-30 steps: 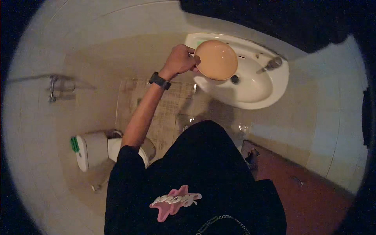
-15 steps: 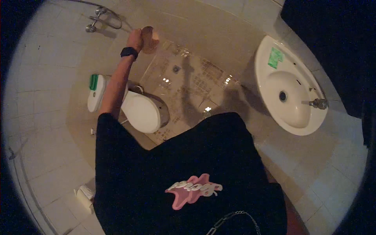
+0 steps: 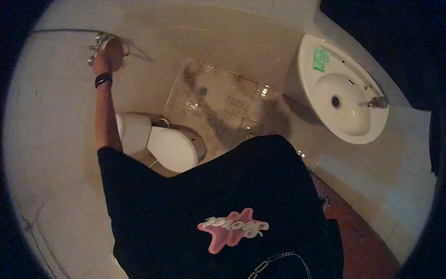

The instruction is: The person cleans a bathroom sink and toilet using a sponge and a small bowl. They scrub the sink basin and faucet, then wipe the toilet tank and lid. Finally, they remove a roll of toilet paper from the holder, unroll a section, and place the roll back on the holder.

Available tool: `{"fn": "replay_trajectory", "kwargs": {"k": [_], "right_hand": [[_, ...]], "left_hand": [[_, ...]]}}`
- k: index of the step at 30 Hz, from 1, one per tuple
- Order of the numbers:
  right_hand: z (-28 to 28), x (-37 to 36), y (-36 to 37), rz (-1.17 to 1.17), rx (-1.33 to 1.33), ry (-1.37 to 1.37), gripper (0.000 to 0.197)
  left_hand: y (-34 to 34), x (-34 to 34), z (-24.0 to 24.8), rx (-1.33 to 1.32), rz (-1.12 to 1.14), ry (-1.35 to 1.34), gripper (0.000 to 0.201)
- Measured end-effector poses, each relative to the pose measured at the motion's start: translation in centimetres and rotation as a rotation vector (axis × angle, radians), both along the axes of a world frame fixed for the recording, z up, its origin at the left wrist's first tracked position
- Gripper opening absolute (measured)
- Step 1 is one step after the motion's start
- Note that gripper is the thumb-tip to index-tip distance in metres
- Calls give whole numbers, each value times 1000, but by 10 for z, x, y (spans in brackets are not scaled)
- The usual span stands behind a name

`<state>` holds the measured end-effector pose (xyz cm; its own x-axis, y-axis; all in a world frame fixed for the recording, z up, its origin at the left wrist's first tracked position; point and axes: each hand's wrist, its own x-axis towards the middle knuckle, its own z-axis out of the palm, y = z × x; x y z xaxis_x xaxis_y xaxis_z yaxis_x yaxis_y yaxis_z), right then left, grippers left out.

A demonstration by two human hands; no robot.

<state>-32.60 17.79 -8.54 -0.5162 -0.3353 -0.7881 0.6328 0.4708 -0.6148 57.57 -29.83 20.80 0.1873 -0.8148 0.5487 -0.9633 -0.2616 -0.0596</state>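
The left hand [image 3: 101, 64] has its fingers closed on a round brown plate [image 3: 114, 55], which is held up in the air, just to the right of the fingers. The right hand is out of view, so I cannot tell its state. On the wrist, just below the fingers, there is a black watch [image 3: 103, 80]. Just above the fingers, partly behind the plate, is the metal shower tap [image 3: 100, 38]; I cannot tell if they touch. Lower and to the right of the fingers stands the white toilet [image 3: 173, 151]. Farther to the right, the tiled floor [image 3: 244, 88] is stained and has shiny spots of light. Well below and to the right of the fingers, the black T-shirt [image 3: 223, 186] carries a pink print [image 3: 232, 230] with white slanted lettering, and a silver chain [image 3: 302, 264] lies under it. Far to the right of the fingers, on the wall, is the white sink [image 3: 304, 86], with a green piece [image 3: 320, 59] on its rim and a metal tap [image 3: 380, 102]. Lower right is a reddish floor part [image 3: 360, 239]. Pale tiles cover the wall [image 3: 55, 135].
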Motion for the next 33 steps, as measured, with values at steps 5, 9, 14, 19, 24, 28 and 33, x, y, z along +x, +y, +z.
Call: {"fn": "replay_trajectory", "kwargs": {"k": [5, 9, 14, 19, 24, 28, 33], "right_hand": [[27, -2, -6, -201, -206, 39, 45], [-24, -84, 71, -116, -203, 303, 42], [153, -23, -114, -107, -198, 827, 56], [206, 1, -258, 204, -179, 1171, 62], [145, -1, -378, 1073, -105, 1534, 46], [90, -18, -439, 1392, 26, 1693, 34], [85, -8, -452, 1508, -252, 1465, 43]], "left_hand": [[57, 90, -66, 230, 20, -283, 42], [25, 41, -180, 297, -175, 165, 50], [54, -113, -186, 345, -155, 577, 48], [54, -190, -132, 388, -345, 666, 53], [60, -235, -108, 338, -363, 765, 49], [80, -266, -93, 360, -265, 806, 45], [124, -318, -74, 318, -74, 850, 41]]}}
